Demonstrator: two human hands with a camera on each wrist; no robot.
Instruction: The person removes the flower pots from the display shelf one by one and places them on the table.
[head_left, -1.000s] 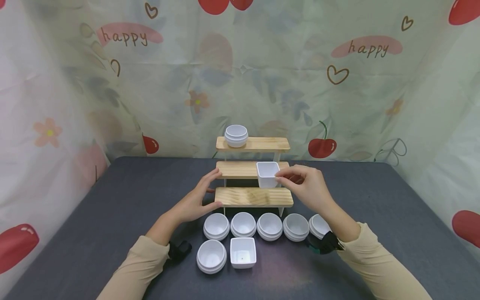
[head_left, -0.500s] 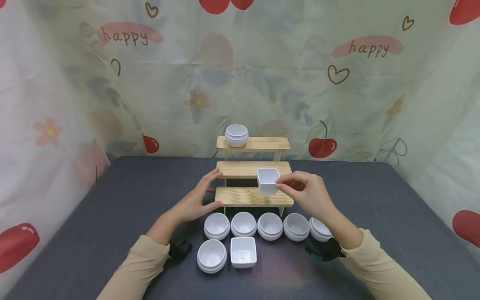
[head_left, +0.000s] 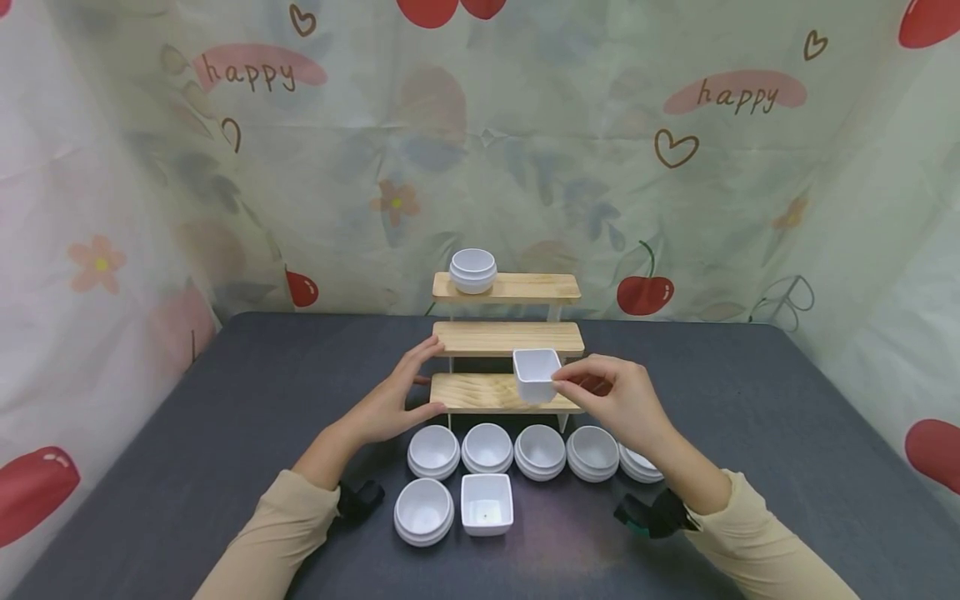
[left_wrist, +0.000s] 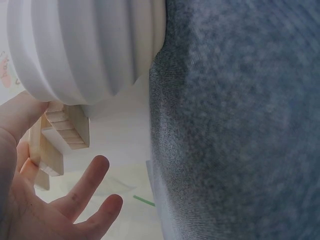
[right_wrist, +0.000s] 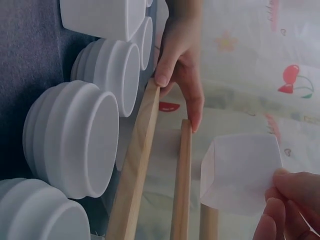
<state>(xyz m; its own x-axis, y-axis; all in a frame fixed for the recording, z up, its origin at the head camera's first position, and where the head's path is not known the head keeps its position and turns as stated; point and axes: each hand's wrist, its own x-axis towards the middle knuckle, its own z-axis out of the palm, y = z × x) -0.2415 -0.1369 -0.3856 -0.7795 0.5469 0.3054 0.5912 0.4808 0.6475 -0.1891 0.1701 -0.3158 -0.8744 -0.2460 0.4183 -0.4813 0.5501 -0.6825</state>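
My right hand (head_left: 615, 396) pinches a small white square bowl (head_left: 536, 379) by its right side, between thumb and fingertips. The bowl is upright and overlaps the bottom shelf (head_left: 472, 393) of a three-tier wooden stand in the head view. At the stand's left end, my left hand (head_left: 393, 404) has its fingers spread, with the thumb at the bottom shelf and a fingertip at the middle shelf (head_left: 476, 337). The right wrist view shows the pinched square bowl (right_wrist: 245, 172) beside the shelf edges. On the top shelf (head_left: 536, 288), at its left, sits a round white bowl (head_left: 472, 273).
A row of round white bowls (head_left: 540, 454) stands in front of the stand on the dark tabletop (head_left: 225, 433). Nearer are another round bowl (head_left: 423, 512) and a white square bowl (head_left: 487, 507). A printed curtain (head_left: 525, 167) hangs behind the table.
My right hand has lowered the square bowl and brought it closer, from in front of the middle shelf to in front of the bottom shelf. My left hand stays in place.
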